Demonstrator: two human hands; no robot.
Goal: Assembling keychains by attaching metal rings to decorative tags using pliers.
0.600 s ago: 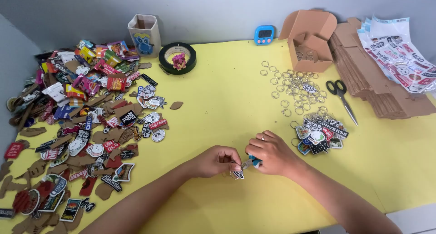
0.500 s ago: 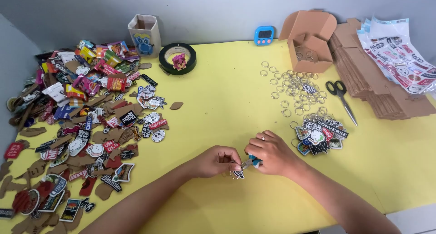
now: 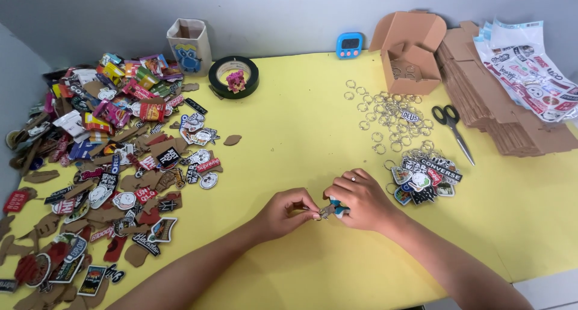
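Now both hands pinch one small charm [image 3: 328, 210].
Left hand [image 3: 288, 212] and right hand [image 3: 359, 200] grip it; a slip could drop it onto the counter [image 3: 289, 129].

Bare yellow table [image 3: 301, 135] between charm heap [image 3: 114, 159] leftward and finished keychains [image 3: 424, 180], rings [image 3: 391, 114] rightward.

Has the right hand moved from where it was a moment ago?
No. The right hand stays left of the finished keychain pile, pinching the small piece with the left hand.
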